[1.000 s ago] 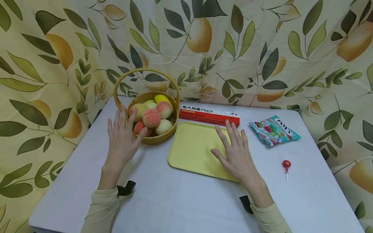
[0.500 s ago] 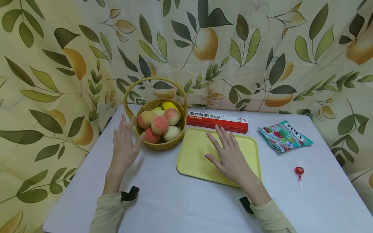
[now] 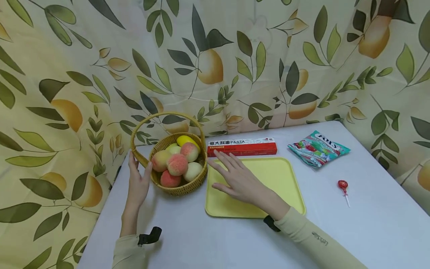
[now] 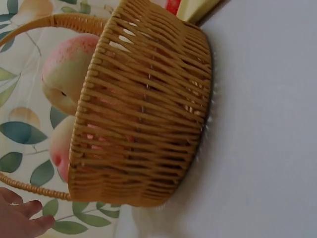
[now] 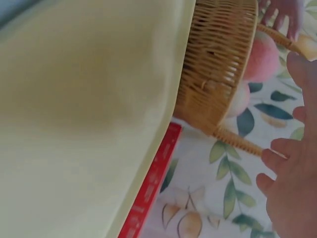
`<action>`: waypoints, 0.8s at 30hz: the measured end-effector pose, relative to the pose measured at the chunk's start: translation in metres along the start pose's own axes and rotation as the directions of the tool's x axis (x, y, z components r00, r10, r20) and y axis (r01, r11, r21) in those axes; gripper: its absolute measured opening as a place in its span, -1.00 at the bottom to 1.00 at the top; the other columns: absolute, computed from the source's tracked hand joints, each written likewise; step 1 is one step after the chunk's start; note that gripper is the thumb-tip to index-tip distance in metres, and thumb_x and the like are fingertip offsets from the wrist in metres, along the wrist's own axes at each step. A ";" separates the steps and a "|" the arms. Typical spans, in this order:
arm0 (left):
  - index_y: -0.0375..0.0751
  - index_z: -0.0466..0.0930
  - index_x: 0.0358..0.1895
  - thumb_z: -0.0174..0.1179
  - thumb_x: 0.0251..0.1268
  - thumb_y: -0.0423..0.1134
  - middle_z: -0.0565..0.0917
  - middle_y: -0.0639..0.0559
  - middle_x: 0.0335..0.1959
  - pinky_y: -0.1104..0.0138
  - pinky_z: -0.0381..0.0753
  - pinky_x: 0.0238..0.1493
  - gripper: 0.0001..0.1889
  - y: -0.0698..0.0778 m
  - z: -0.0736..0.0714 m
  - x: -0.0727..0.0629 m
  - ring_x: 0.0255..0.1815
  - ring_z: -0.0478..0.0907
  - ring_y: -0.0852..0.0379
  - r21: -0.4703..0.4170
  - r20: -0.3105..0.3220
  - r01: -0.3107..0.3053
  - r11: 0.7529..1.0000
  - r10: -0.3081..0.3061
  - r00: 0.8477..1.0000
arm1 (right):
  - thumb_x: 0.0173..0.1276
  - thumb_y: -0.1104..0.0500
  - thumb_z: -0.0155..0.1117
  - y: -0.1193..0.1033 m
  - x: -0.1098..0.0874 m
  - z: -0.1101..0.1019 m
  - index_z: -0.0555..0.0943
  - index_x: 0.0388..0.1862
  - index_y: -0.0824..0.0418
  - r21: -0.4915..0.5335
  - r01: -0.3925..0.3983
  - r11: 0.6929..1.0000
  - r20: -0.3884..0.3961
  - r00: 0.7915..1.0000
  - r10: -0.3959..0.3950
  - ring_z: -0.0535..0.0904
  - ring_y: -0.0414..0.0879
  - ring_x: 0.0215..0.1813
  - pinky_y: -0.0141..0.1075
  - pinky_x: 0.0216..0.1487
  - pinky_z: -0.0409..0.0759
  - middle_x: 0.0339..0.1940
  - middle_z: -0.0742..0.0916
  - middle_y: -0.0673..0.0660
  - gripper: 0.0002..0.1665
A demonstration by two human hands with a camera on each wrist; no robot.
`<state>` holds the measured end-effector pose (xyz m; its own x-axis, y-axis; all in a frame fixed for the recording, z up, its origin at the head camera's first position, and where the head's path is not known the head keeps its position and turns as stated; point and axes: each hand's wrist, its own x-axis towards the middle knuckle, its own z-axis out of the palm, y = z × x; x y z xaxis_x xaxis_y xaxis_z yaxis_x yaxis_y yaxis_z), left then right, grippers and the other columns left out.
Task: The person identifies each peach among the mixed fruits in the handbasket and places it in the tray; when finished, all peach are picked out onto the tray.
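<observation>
A woven basket (image 3: pixel 181 190) with a tall arched handle stands at the table's left rear. It holds several peaches (image 3: pixel 177 164), a pale round fruit (image 3: pixel 192 172) and a yellow fruit (image 3: pixel 188 142). My left hand (image 3: pixel 137 186) is at the basket's left side, by the foot of the handle; in the left wrist view its fingers (image 4: pixel 20 213) look just short of the handle. My right hand (image 3: pixel 240 183) hovers palm down over the yellow tray (image 3: pixel 275 170), fingers spread and holding nothing, its fingertips pointing toward the basket.
A red and white pasta box (image 3: pixel 242 147) lies behind the tray. To the right are a teal candy bag (image 3: pixel 319 149) and a red lollipop (image 3: pixel 343 185) on the white tablecloth (image 3: pixel 201 243). A leaf-print curtain (image 3: pixel 215 104) hangs behind.
My left hand has moved up against the basket's left side by the handle. My right hand has swung left across the tray toward the basket. The head view has shifted.
</observation>
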<state>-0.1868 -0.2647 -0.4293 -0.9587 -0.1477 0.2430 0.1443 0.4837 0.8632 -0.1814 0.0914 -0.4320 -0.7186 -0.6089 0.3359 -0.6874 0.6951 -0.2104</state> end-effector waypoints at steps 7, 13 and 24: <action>0.09 -0.58 0.67 0.02 0.61 0.02 -0.36 -0.05 0.73 -0.18 -0.02 0.66 -0.04 0.004 0.005 0.007 0.72 -0.19 -0.26 -0.097 0.014 0.014 0.995 -0.012 1.000 | 0.50 -0.31 0.16 -0.014 0.035 0.007 0.07 0.70 -0.09 0.009 0.049 0.999 0.037 0.998 -0.049 0.16 0.13 0.69 0.12 0.66 0.18 0.72 0.18 0.19 -0.06; 0.13 -0.61 0.66 0.02 0.63 -0.10 -0.44 -0.01 0.72 -0.18 -0.01 0.66 -0.05 0.006 0.005 0.012 0.72 -0.23 -0.22 -0.181 0.021 0.011 0.983 -0.007 1.000 | 0.47 -0.33 0.20 -0.028 0.069 0.015 0.15 0.67 0.01 0.005 0.099 0.995 0.031 0.995 -0.100 0.29 0.16 0.62 0.10 0.58 0.36 0.67 0.27 0.26 -0.05; 0.04 -0.62 0.65 0.02 0.63 -0.18 -0.42 -0.05 0.73 -0.16 0.00 0.66 -0.04 0.005 0.005 0.013 0.73 -0.21 -0.22 -0.204 0.032 0.041 0.978 -0.035 0.999 | 0.35 -0.30 0.37 -0.039 0.112 0.031 0.05 0.70 0.01 0.074 0.093 0.993 0.111 0.989 -0.101 0.10 0.15 0.71 0.07 0.67 0.20 0.65 0.28 0.29 0.12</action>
<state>-0.1994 -0.2600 -0.4240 -0.9705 -0.1371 0.1985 0.1521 0.2907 0.9446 -0.2382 -0.0159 -0.4149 -0.6528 -0.7144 0.2518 -0.7572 0.6051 -0.2460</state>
